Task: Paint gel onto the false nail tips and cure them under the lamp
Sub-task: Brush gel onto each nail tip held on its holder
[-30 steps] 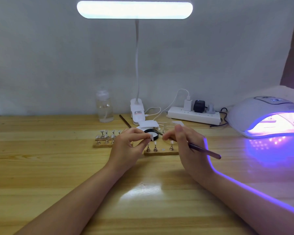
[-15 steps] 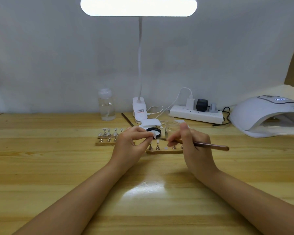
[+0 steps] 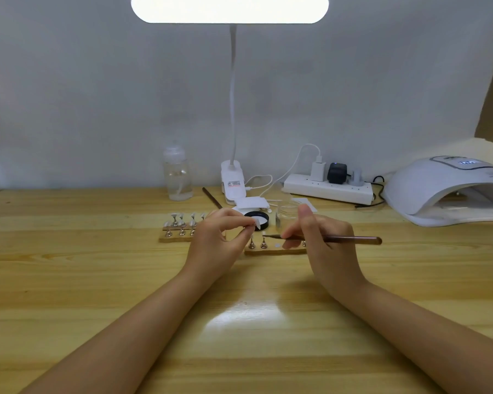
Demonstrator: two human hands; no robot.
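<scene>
My left hand pinches a white false nail tip on its small metal stand, held just above a wooden holder strip. My right hand grips a brown gel brush, whose tip points left toward the nail tip. A second wooden strip with several nail tips on stands lies to the left. An open black gel pot sits behind the hands. The white curing lamp stands at the right, its inside dark.
A clear bottle, a clip desk lamp base, a white power strip with plugs and cables, a small clear jar and a spare brush line the back of the wooden table.
The curing lamp's purple light went out. My right hand turned the brush more level and brought its tip nearer the nail tip. My left hand keeps pinching the tip.
</scene>
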